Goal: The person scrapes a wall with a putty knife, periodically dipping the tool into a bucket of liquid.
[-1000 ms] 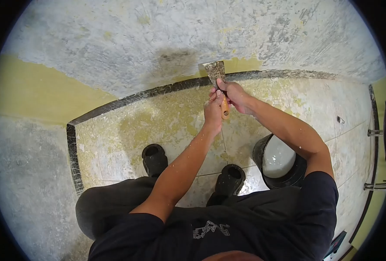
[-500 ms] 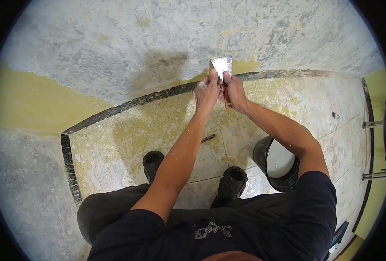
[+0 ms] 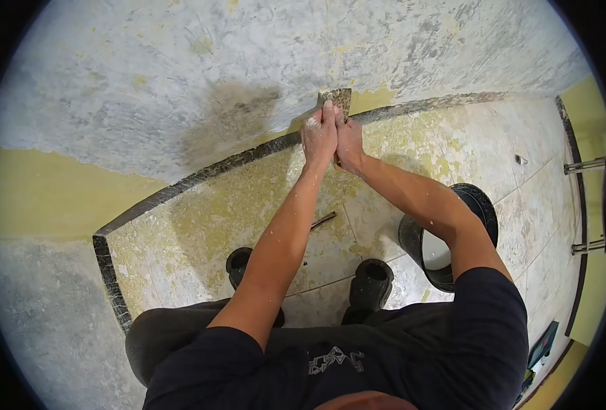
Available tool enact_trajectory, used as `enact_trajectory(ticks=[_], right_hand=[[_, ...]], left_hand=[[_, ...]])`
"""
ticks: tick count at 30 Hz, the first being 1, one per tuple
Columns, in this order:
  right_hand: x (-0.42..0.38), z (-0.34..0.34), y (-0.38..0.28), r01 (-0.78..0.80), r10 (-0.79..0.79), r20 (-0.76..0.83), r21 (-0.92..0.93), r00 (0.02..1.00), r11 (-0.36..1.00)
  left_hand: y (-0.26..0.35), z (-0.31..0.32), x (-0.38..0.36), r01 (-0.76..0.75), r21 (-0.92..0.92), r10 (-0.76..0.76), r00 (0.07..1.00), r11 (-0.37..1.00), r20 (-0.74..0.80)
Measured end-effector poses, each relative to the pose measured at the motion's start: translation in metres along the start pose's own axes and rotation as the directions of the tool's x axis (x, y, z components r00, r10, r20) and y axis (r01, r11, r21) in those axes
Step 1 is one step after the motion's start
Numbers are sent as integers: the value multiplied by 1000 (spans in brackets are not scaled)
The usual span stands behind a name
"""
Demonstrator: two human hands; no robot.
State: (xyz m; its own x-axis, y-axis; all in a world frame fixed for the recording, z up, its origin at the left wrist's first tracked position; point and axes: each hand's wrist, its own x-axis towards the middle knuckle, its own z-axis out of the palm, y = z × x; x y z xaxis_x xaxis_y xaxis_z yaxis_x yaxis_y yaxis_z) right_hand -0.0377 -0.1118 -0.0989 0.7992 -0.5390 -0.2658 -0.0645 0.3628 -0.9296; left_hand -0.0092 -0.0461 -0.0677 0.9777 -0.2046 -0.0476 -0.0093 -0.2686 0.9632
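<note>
Both my hands are together around a wide-bladed scraper (image 3: 342, 98) at the foot of the wall. Its blade, speckled with residue, meets a yellow strip of wall just above the dark skirting. My left hand (image 3: 319, 139) is closed, with its thumb pointing up along the blade and whitish dust on its skin. Beside it, my right hand (image 3: 349, 141) wraps the handle, whose end shows a little below the palm. The fingers underneath are mostly hidden.
The wall (image 3: 262, 55) is scraped grey-white with yellow paint left. Flakes cover the tiled floor (image 3: 228, 198). A black bucket (image 3: 411, 236) with whitish liquid stands under my right forearm. A thin stick (image 3: 324, 220) lies near my shoes; a small object (image 3: 520, 160) lies farther right.
The scraper has tilted from a bright, reflecting blade angle to a darker one, and both hands have shifted slightly left, closer together. The view has moved a little too.
</note>
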Motion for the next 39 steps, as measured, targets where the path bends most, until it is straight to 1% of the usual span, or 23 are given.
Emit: enact_trajectory(ticks=[3, 5, 7, 9, 12, 13, 14, 18, 20, 22, 24, 26, 27, 29, 30, 31, 32, 33, 35, 36, 37, 38, 39], right_hand=[[-5, 2, -4, 18, -18, 1, 45, 1000, 999], [2, 0, -1, 38, -48, 118, 88, 992, 995], [2, 3, 2, -14, 8, 68, 90, 998, 996], [2, 7, 1, -60, 59, 19, 97, 998, 993], [-2, 9, 2, -77, 76, 20, 87, 997, 993], [-3, 10, 6, -82, 80, 15, 128, 997, 988], [-2, 10, 8, -84, 83, 13, 168, 996, 982], [6, 7, 12, -133, 133, 8, 139, 991, 981], [9, 1, 14, -44, 44, -36, 10, 998, 999], [7, 2, 15, -44, 46, -54, 31, 997, 999], [10, 1, 17, -40, 45, -69, 64, 997, 997], [25, 3, 18, 130, -132, -23, -79, 991, 988], [27, 5, 13, 128, -130, -24, -80, 991, 989], [20, 11, 7, 145, -148, 26, 95, 989, 985], [14, 10, 8, 147, -151, 26, 98, 988, 984], [7, 6, 8, 26, -26, -6, -1, 1000, 1000], [1, 3, 7, -96, 91, -53, -95, 994, 991], [-1, 3, 16, -83, 78, -57, -91, 995, 992], [9, 6, 35, 7, 0, -92, 79, 996, 997], [13, 5, 34, 7, 1, -95, 82, 995, 997], [16, 2, 35, 28, -24, -64, 61, 998, 998], [15, -2, 39, 37, -36, -33, 39, 999, 999], [17, -4, 39, 62, -62, 3, 16, 998, 998]], left_hand=[[1, -2, -1, 4, 36, -5, 1000, 999, 25], [7, 0, -1, -17, -12, 16, 999, 1000, -30], [1, 3, -3, -14, -56, 10, 997, 998, -78], [0, 1, 0, 16, -8, -17, 992, 1000, -125], [2, -3, -3, 44, 45, -38, 993, 998, -114], [-2, -2, -3, 44, 44, -39, 993, 998, -111], [-8, -2, -2, 36, 27, -33, 994, 999, -100], [-6, -3, 1, 51, -21, -52, 997, 998, -61], [-3, 0, 1, 52, -26, -54, 997, 998, -64], [-5, 4, 0, 60, -36, -62, 996, 998, -69], [-2, 2, 0, 2, -53, -7, 996, 999, -87], [9, -3, 7, -24, -27, 22, 997, 999, -79], [12, -4, 9, -47, -7, 47, 996, 999, -75], [10, -6, 4, -35, -17, 34, 998, 999, -61], [12, -7, 3, -44, -35, 42, 998, 998, -51], [2, -5, 2, -54, -37, 52, 997, 998, -52], [-15, -3, -2, -7, -25, 5, 998, 1000, -57], [-27, -1, -6, 41, -11, -42, 997, 999, -59], [-30, 2, -8, -18, -62, 13, 996, 998, -84], [-29, 1, -10, -46, -104, 34, 993, 993, -115], [-30, -2, -6, 78, -65, -79, 997, 995, -20], [-33, -3, -12, 102, -54, -103, 995, 993, -12], [-28, -2, -12, 66, -95, -71, 996, 993, -47]])
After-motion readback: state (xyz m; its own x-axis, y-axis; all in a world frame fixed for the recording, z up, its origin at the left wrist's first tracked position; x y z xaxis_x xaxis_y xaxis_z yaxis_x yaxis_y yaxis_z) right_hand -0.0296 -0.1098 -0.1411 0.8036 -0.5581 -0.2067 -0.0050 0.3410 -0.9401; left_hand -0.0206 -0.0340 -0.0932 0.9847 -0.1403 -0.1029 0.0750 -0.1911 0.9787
